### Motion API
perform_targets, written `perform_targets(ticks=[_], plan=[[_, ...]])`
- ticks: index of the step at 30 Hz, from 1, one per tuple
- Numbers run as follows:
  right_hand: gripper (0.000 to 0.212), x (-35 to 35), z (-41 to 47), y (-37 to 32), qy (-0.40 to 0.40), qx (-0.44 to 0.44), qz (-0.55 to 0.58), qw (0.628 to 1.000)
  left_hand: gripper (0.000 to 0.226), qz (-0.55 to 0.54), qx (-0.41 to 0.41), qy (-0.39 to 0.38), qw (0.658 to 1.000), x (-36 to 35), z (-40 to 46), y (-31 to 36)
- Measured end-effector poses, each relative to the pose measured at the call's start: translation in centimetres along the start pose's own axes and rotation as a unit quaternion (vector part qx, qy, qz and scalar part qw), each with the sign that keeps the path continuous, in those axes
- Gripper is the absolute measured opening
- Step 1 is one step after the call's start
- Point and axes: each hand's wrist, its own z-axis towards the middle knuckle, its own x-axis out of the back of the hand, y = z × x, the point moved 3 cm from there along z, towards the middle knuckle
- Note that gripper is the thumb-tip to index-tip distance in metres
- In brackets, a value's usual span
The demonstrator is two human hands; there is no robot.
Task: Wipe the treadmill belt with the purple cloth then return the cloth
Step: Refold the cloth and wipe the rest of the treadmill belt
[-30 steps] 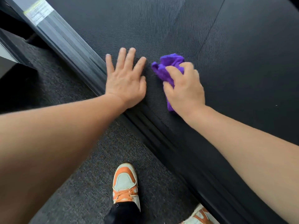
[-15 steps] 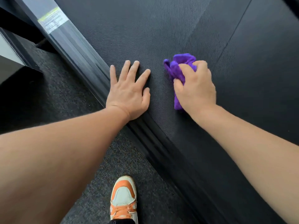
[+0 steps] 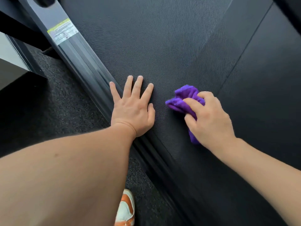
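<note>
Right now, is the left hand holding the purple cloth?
No, the right hand grips the purple cloth; the left hand rests flat.

treadmill belt [image 3: 171, 46]: matt black, finely textured rubber
purple cloth [image 3: 184, 101]: soft, fuzzy fabric
side rail [image 3: 84, 62]: ribbed, semi-gloss plastic
floor [image 3: 53, 101]: rough, speckled dark carpet

Dark speckled carpet [image 3: 61, 101] covers the floor to my left, flat low pile w/ tiny pale flecks. A grey side rail [image 3: 76, 53] runs diagonally over it from upper left toward bottom centre, ribbed lengthwise, w/ a white and yellow-green label [image 3: 62, 32] stuck on its upper stretch; print too small to read. Far left, a pale panel [image 3: 8, 62] w/ a dark edge stands on the carpet, prob. another machine or furniture, can't tell which. Soft daylight-like light falls from above, giving the rail a dull sheen. At bottom, my orange and white sneaker [image 3: 126, 209] stands on the carpet.
</note>
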Motion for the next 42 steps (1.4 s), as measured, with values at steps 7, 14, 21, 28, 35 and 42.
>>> perform_targets(ticks=[7,14,21,28,35,42], plan=[[0.036,-0.7,6.9,-4.0,0.049,-0.016,0.037,0.998,0.066,-0.011,0.005,-0.002,1.0,0.1,0.0,0.0],[0.047,-1.1,1.3,-3.7,-0.031,0.093,0.036,0.995,0.069,-0.022,-0.001,0.008,1.0,-0.1,0.1,-0.1],[0.04,-0.4,5.3,-2.3,0.038,-0.042,0.03,0.998,0.069,-0.016,-0.007,0.0,1.0,-0.2,0.1,0.0],[0.042,-1.2,8.0,-5.4,0.047,0.01,0.044,0.998,0.069,-0.008,-0.009,-0.014,1.0,-0.2,0.1,-0.1],[0.038,-3.6,5.4,-5.0,0.049,0.008,-0.009,0.999,0.067,-0.025,-0.024,-0.017,0.999,0.3,0.1,-0.3],[0.041,-4.3,5.3,-5.2,0.069,-0.013,-0.021,0.997,0.07,0.021,0.004,-0.002,1.0,2.7,6.0,-7.7]])
